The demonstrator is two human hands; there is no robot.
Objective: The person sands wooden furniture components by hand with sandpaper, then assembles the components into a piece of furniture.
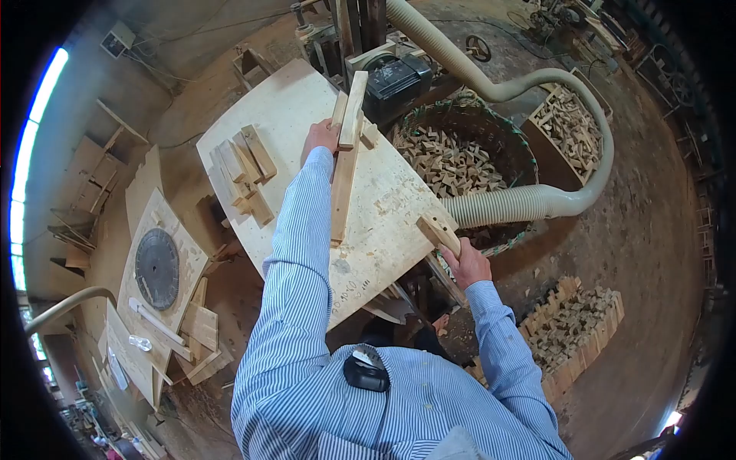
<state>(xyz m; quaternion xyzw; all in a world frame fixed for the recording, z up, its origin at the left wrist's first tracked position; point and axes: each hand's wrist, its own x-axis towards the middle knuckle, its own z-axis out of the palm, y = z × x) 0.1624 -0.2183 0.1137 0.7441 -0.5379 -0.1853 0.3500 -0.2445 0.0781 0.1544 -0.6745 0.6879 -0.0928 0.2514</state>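
Observation:
My left hand (320, 139) is closed around a short wooden block (338, 110), beside an upright wooden fence (353, 111) on the pale worktable (307, 100). A long wooden strip (344, 192) runs along the tabletop below that fence. At the table's right corner, my right hand (469, 266) grips a wooden block (438, 234) with small dark marks or holes in it. Several loose wooden blocks (244, 161) lie together on the table, left of my left forearm.
A dark motor (397, 80) stands behind the fence. To the right, a large basket (529, 149) holds many wood offcuts, and a ribbed hose (506, 205) crosses it. A stack of wood pieces (571, 330) is on the floor. A circular saw blade (157, 268) lies on a board at left.

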